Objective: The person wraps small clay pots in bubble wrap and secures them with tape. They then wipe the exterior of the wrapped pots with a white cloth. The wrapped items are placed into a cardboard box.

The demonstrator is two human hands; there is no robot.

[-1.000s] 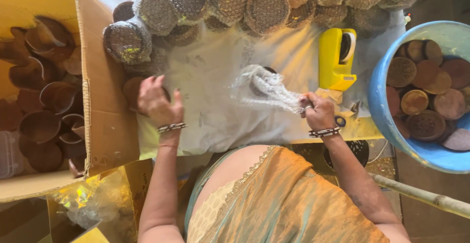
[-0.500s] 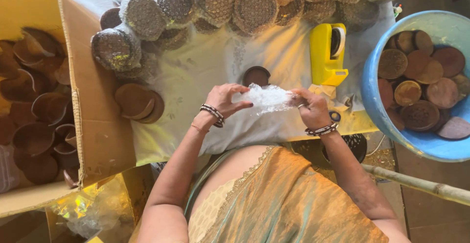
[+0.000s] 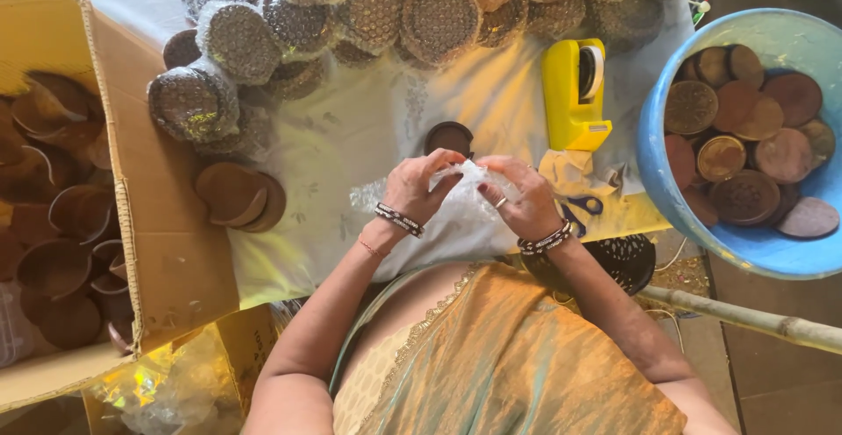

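1. A crumpled piece of bubble wrap (image 3: pixel 460 191) is pinched from both sides over the white cloth (image 3: pixel 351 146).
2. The left hand (image 3: pixel 419 188) is closed on its left part, the right hand (image 3: pixel 517 194) on its right part.
3. Its long axis is laid left to right; the loose end points to the left.
4. A small brown clay lamp (image 3: pixel 448 138) is seen just behind the hands.

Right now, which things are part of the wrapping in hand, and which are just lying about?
In use: left hand and right hand, both gripping the bubble wrap; brown disc just beyond; yellow tape dispenser.

Lying about: scissors; cardboard box of clay cups; blue tub of discs; wrapped bundles.
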